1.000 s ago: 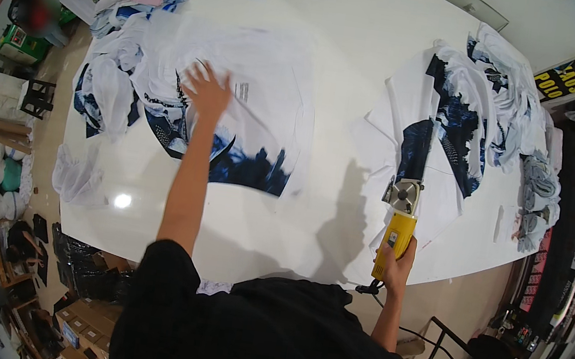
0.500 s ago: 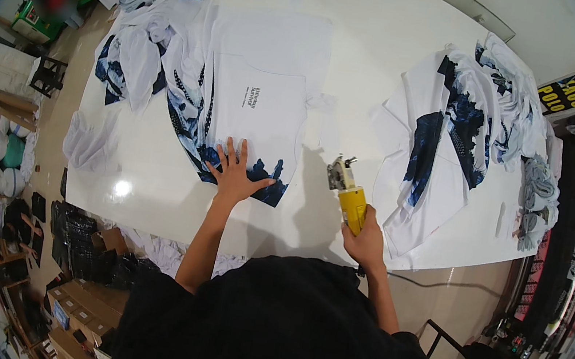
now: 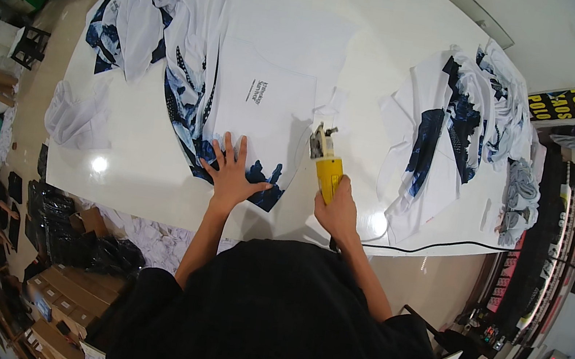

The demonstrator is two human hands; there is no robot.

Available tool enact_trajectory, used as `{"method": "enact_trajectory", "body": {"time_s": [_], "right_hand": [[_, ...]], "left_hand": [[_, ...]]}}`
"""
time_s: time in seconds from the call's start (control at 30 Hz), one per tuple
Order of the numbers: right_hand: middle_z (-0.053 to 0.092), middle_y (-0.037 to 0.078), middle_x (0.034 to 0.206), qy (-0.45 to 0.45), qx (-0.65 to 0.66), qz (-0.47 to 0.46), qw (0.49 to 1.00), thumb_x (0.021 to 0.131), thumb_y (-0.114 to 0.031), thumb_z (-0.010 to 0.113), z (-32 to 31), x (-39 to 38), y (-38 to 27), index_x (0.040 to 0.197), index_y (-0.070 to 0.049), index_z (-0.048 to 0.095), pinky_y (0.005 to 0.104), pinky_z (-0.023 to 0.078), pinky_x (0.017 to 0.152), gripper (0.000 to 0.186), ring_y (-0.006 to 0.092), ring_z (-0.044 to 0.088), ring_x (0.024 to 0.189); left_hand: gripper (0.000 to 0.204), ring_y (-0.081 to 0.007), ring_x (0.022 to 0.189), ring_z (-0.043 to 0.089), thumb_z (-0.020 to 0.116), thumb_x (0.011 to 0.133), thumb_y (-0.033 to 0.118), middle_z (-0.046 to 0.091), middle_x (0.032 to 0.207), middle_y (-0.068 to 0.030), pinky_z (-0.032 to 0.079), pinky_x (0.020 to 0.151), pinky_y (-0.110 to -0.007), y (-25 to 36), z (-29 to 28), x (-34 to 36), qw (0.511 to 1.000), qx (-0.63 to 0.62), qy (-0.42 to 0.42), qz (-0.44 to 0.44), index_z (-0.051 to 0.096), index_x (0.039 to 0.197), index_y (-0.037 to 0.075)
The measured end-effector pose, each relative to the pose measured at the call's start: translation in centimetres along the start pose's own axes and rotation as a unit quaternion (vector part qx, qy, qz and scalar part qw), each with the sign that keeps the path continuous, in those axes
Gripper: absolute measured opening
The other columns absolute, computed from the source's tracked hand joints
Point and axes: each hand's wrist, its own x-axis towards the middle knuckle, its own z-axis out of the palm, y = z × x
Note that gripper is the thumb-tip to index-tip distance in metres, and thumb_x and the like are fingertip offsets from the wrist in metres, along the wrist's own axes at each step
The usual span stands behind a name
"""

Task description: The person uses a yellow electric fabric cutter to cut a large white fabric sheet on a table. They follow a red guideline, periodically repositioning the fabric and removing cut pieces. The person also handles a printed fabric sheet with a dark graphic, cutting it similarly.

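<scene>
My left hand (image 3: 232, 178) lies flat with spread fingers on the lower part of a white fabric panel (image 3: 266, 121), which has small dark print and a blue pattern along its bottom edge. My right hand (image 3: 337, 210) is wrapped around the yellow handle of an electric cloth cutter (image 3: 328, 174). The cutter's metal head points away from me, just right of the panel's edge. I cannot tell whether its blade touches the cloth. A black cord (image 3: 432, 248) trails off to the right.
Crumpled white and blue fabric (image 3: 187, 84) lies left of the panel, with white cloth (image 3: 76, 117) nearer the table's left edge. Another pile of cut pieces (image 3: 450, 121) covers the right side of the white table (image 3: 174, 200). Black plastic bags (image 3: 68, 222) lie on the floor at left.
The cutter in my right hand has moved left and away from me, closer to the panel's right edge. My left hand stays spread on the panel. The cord now shows along the table's front edge.
</scene>
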Motion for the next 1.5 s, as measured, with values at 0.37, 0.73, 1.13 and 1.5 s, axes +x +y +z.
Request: {"method": "enact_trajectory", "body": {"time_s": [0.37,0.73,1.13,1.5], "right_hand": [[0.061,0.041,0.110,0.037,-0.020,-0.011,0.999,0.090,-0.019,0.067,0.9,4.7,-3.2,0.127,0.010,0.036,0.0585,0.053,0.083,0.056,0.0568,0.064,0.095],[0.061,0.035,0.114,0.022,-0.034,0.018,0.999,0.091,-0.022,0.065,0.5,7.7,-4.8,0.125,0.005,0.038,0.0575,0.053,0.083,0.051,0.0537,0.064,0.100],[0.065,0.038,0.099,0.058,-0.046,-0.027,0.997,0.087,-0.020,0.069,0.0,14.5,-5.6,0.119,0.010,0.039,0.0557,0.056,0.079,0.053,0.0541,0.067,0.088],[0.067,0.032,0.109,0.063,-0.078,-0.035,0.994,0.085,-0.031,0.070,-2.0,28.8,-9.4,0.120,0.006,0.042,0.0533,0.058,0.087,0.058,0.0495,0.069,0.100]], "left_hand": [[0.143,-0.0539,0.156,-0.007,0.086,0.058,0.072,-0.003,0.173,-0.0212,0.003,0.105,-0.089,0.5,-0.7,-0.1,0.999,-0.026,-0.021,-0.011,0.015,0.168,0.017],[0.143,-0.0519,0.157,-0.008,0.088,0.058,0.068,-0.004,0.174,-0.0204,0.001,0.106,-0.088,0.9,-1.5,0.1,0.998,-0.038,-0.051,-0.029,0.013,0.168,0.018],[0.143,-0.0514,0.157,-0.008,0.087,0.057,0.070,-0.003,0.174,-0.0196,0.002,0.107,-0.087,1.1,-2.0,0.3,0.995,-0.031,-0.081,-0.048,0.013,0.168,0.019],[0.142,-0.0510,0.157,-0.003,0.093,0.054,0.061,0.001,0.174,-0.0199,0.002,0.107,-0.087,0.5,-2.0,-1.6,0.997,-0.040,-0.057,-0.033,0.019,0.167,0.022]]}}
